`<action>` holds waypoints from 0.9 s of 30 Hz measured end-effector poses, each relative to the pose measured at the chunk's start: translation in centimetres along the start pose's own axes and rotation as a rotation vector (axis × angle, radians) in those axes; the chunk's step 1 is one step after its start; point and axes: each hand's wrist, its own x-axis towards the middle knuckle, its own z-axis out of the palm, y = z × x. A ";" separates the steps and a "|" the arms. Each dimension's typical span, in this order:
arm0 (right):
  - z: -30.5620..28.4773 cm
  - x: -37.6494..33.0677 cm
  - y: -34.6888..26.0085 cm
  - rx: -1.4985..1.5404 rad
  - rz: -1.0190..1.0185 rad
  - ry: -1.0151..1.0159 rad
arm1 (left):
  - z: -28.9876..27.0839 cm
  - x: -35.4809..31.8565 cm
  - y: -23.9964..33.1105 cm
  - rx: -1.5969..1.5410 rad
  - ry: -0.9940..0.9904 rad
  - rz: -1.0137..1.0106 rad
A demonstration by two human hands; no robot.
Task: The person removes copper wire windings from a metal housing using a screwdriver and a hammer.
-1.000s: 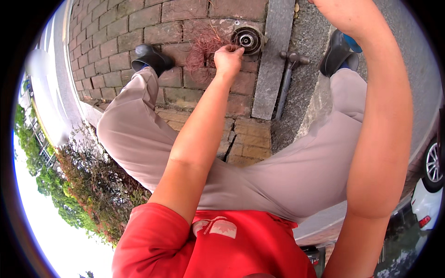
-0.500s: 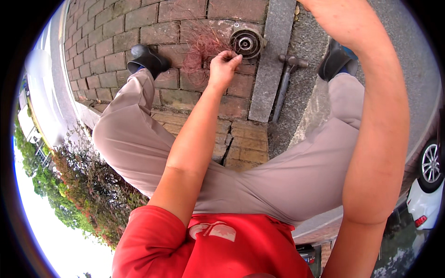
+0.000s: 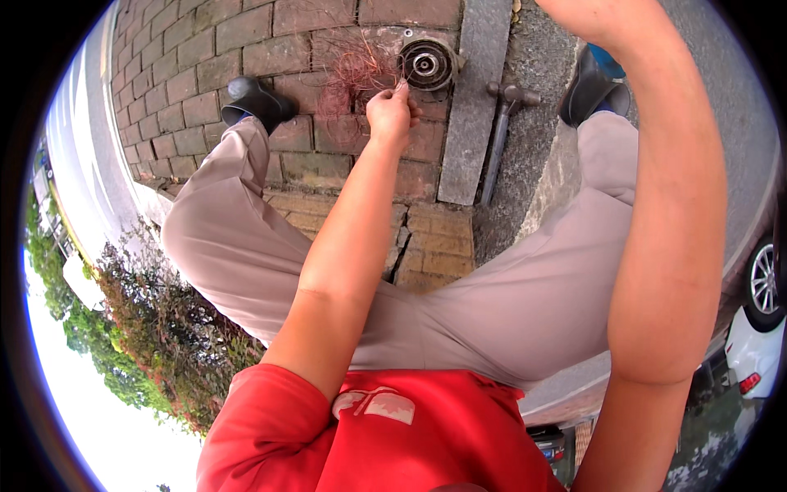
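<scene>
My left hand (image 3: pixel 390 116) reaches forward over the bricks with thumb and fingertips pinched together. A thin wire shows faintly at the fingertips, right against the near left edge of a round dark metal part (image 3: pixel 427 65) with a ringed centre, which looks like a motor housing. Left of that part, and just beyond my hand, lies a loose tangle of fine reddish copper wire (image 3: pixel 359 67). My right hand (image 3: pixel 578 16) is cut off by the top edge; only its wrist end shows, so its fingers and anything in them are hidden.
A hammer (image 3: pixel 498 135) lies right of a long grey stone curb (image 3: pixel 482 107). My dark shoes (image 3: pixel 259 102) stand wide apart on either side. Brick paving (image 3: pixel 246 41) spreads to the left, shrubs (image 3: pixel 168 328) grow behind it, and a white car (image 3: pixel 752 348) is parked at far right.
My left fingertips have shifted slightly up and left, turning to point at the round part's edge. The right hand has slid further out past the top edge. The view has moved slightly.
</scene>
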 end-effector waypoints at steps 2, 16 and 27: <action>0.2 -0.1 0.2 -0.004 -0.014 0.004 | 0.1 -1.5 -0.2 0.042 0.034 0.097; 0.1 -0.1 0.7 0.019 -0.062 0.011 | 0.9 2.0 -1.9 0.276 0.087 0.458; 0.2 0.1 0.9 0.003 -0.066 0.026 | 2.1 -1.0 -1.7 -0.119 -0.011 0.351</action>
